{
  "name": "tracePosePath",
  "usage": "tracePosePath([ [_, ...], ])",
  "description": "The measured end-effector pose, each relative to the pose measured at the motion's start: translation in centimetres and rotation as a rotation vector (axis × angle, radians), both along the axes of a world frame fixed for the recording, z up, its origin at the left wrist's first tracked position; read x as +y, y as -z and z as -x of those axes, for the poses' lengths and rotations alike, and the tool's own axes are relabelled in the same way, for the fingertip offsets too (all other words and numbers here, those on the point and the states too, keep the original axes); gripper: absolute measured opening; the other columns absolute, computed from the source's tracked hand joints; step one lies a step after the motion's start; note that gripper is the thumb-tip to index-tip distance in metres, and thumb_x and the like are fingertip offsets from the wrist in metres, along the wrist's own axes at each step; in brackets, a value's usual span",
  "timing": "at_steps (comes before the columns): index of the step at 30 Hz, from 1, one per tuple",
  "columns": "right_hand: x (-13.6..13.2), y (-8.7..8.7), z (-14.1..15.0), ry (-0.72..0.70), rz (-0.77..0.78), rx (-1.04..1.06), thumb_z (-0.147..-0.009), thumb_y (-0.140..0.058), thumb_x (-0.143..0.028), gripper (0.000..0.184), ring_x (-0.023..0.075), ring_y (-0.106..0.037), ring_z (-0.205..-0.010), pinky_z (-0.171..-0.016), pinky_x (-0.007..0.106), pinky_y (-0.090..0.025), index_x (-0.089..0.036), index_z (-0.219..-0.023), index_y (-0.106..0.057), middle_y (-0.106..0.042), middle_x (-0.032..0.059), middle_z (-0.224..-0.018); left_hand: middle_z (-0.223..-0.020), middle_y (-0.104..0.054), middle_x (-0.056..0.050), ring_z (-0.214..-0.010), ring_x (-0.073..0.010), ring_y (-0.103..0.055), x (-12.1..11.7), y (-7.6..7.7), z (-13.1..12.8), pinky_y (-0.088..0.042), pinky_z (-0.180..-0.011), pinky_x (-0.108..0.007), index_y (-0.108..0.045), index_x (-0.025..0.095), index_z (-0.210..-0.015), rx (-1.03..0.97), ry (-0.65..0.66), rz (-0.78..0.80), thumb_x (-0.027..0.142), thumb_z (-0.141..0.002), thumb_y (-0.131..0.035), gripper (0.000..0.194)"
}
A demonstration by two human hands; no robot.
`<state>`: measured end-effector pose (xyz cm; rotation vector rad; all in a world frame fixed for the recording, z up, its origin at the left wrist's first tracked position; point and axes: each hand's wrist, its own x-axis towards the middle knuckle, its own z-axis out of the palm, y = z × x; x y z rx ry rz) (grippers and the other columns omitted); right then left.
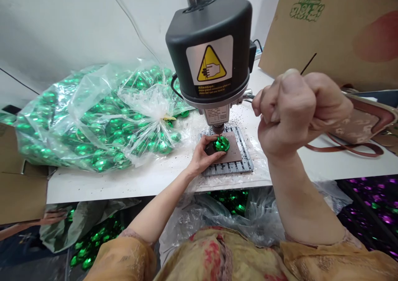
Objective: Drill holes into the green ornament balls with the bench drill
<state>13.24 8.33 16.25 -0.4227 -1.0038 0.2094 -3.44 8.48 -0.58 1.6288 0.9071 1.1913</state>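
Note:
A black bench drill press (pixel 214 32) stands in front of me, its chuck (pixel 218 129) pointing down. Under it, a shiny green faceted ball (pixel 222 144) rests on a brown board (pixel 233 152) over the slotted metal base (pixel 247 165). My left hand (pixel 205 154) grips this ball from the left, thumb in front and fingers behind. The drill bit comes down at the top of the ball; whether it has entered cannot be made out. Raised at the right of the press, my right hand (pixel 295 111) is closed in a fist around the feed lever (pixel 248 96), most of which it hides.
A large clear plastic bag (pixel 93 119) full of green balls lies on the white table (pixel 102 187) at left. Dark shavings dot the tabletop. On the right are a cardboard box (pixel 336 32) and a strapped bag (pixel 360 119). Purple balls (pixel 373 206) show below the table edge.

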Motion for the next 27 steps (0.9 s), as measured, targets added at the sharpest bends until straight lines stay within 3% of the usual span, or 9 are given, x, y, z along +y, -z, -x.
tracePosePath([
  [5, 0.7, 1.3, -0.2, -0.027, -0.165, -0.021, -0.086, -0.062, -0.027, 0.055, 0.0044, -0.019, -0.041, -0.04, 0.027, -0.023, -0.019, -0.059, -0.015, -0.017, -0.0059, -0.047, -0.129, -0.066, -0.012, -0.129, -0.0289, -0.059, -0.1, 0.1, 0.0, -0.042, -0.115, -0.05, -0.058, 0.021, -0.112, 0.006, -0.01, -0.003, 0.034, -0.075, -0.086, 0.048],
  [9, 0.6, 2.2, -0.5, -0.014, -0.152, -0.037, -0.084, -0.06, -0.022, 0.051, 0.005, -0.021, -0.04, -0.04, 0.027, -0.026, -0.018, -0.057, -0.018, -0.018, -0.0066, -0.047, -0.129, -0.066, -0.012, -0.129, -0.0291, -0.059, -0.1, 0.3, 0.0, -0.042, -0.115, -0.051, -0.059, 0.021, -0.112, -0.004, -0.004, -0.004, 0.033, -0.075, -0.086, 0.047],
  [15, 0.3, 2.9, -0.6, -0.002, -0.052, -0.061, -0.086, -0.057, -0.026, 0.057, 0.0039, -0.019, -0.038, -0.039, 0.028, -0.021, -0.018, -0.048, -0.014, -0.018, -0.0058, -0.044, -0.128, -0.066, -0.012, -0.13, -0.0301, -0.059, -0.1, 0.4, 0.1, -0.042, -0.115, -0.052, -0.06, 0.021, -0.112, 0.013, -0.03, 0.011, 0.036, -0.074, -0.087, 0.049],
  [20, 0.9, 3.1, -0.4, 0.013, -0.259, -0.039, -0.083, -0.058, -0.015, 0.049, 0.0032, -0.021, -0.039, -0.039, 0.024, -0.023, -0.018, -0.056, -0.017, -0.018, -0.0073, -0.047, -0.128, -0.066, -0.012, -0.13, -0.0301, -0.059, -0.1, 0.5, 0.1, -0.041, -0.115, -0.052, -0.06, 0.021, -0.112, 0.013, -0.033, 0.008, 0.036, -0.074, -0.087, 0.049],
  [27, 0.9, 4.3, -0.4, 0.019, -0.307, -0.096, -0.082, -0.055, -0.012, 0.048, 0.0033, -0.023, -0.04, -0.041, 0.025, -0.028, -0.018, -0.056, -0.014, -0.019, -0.0066, -0.048, -0.126, -0.067, -0.01, -0.127, -0.0278, -0.061, -0.3, 0.4, -0.1, -0.044, -0.113, -0.049, -0.059, 0.022, -0.112, 0.014, -0.048, -0.015, 0.036, -0.074, -0.087, 0.05],
])
